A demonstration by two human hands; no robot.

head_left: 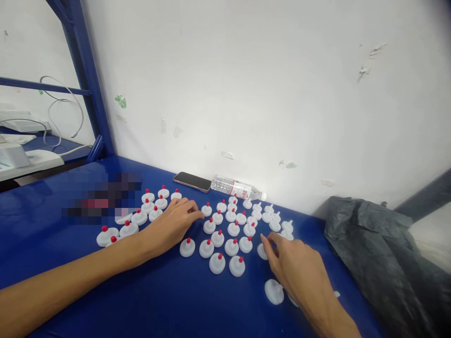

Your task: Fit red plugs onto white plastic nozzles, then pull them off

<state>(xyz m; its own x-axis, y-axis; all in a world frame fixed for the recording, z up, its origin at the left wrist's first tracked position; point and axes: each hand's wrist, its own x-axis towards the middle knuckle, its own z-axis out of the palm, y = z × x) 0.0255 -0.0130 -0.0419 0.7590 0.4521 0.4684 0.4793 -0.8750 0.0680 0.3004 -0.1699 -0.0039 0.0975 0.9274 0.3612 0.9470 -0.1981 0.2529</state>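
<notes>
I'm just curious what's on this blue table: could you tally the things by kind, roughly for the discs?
Red-tipped discs: about 27
Discs without red tips: about 14, some overlapped or hidden
Phone: 1
Bottle: 1
Black bag: 1
Total: about 44, leaving out whatever is blurred at the left

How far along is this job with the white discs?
Most discs look done: they wear red tips. The right hand is at a pale disc, no red showing; the left hand is among tipped ones, its grip hidden. The plain discs at right seem left to do.
</notes>
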